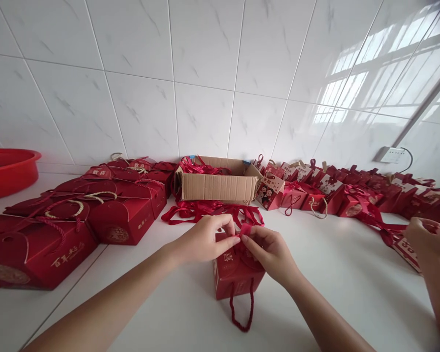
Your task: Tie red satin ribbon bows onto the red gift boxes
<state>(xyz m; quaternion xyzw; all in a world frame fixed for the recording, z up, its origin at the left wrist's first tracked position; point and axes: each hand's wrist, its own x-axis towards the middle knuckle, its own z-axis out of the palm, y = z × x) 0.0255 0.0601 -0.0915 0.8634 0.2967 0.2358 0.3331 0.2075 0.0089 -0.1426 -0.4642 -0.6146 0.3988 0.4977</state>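
Note:
A small red gift box (238, 281) with pale lettering stands on the white table, its dark red cord handle (242, 325) hanging down at the front. Above its top, my left hand (209, 238) pinches a red ribbon (245, 230) between thumb and finger. Close beside it on the right, my right hand (269, 252) is closed on the same ribbon, the fingertips of both hands nearly touching. Just behind the box lies a pile of loose red ribbons (205, 211).
Larger red boxes (122, 215) with cord handles fill the left, near a red basin (11, 171). A cardboard box (220, 188) holds ribbons at the back. Rows of small red boxes (330, 188) line the right. Another person's hand (430, 242) is at far right.

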